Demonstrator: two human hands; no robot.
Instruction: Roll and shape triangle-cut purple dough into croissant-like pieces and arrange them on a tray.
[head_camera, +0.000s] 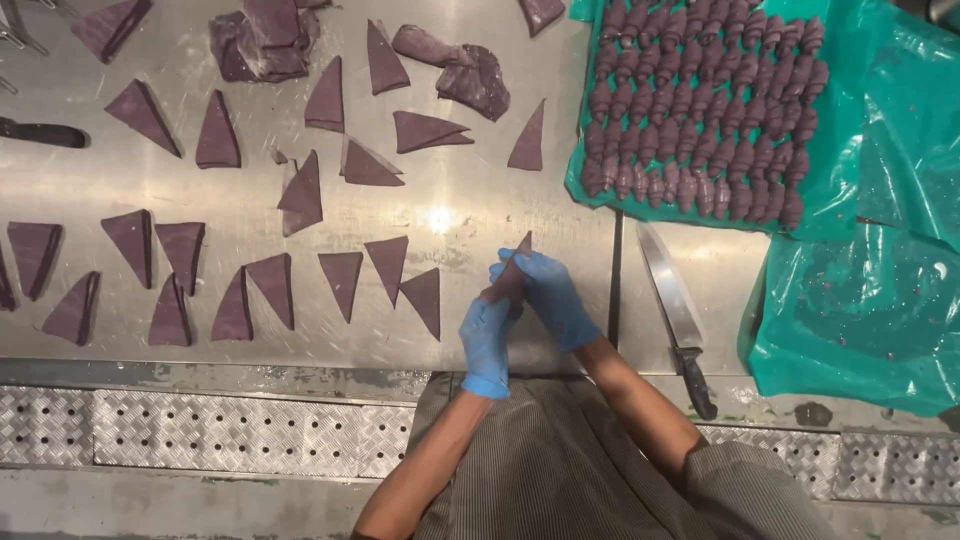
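While both gloved hands meet just above the near edge of the steel counter (450, 215), they hold one purple dough triangle (514, 268) between them. The left hand (486, 345) is closed around the wide lower end of the piece, and the right hand (550, 295) is wrapped over its middle from the right side, so only the narrow tip shows above the fingers.

I judge this dough to be very light, soft and easy to stretch. It bends under its own weight, so it will probably tear or become thin if somebody pulls it by the tip. The wide base looks like the better place to take it, with flat fingers and low pressure. The surface seems a little tacky, not slippery, and the gloves should grip it well.

To the left, a row of flat triangles (340, 280) lies on the counter, well apart from the hands. At the upper right, many rolled pieces (700, 110) sit close together on a green plastic sheet (870, 310). A large knife (672, 300) rests just beside the right forearm.
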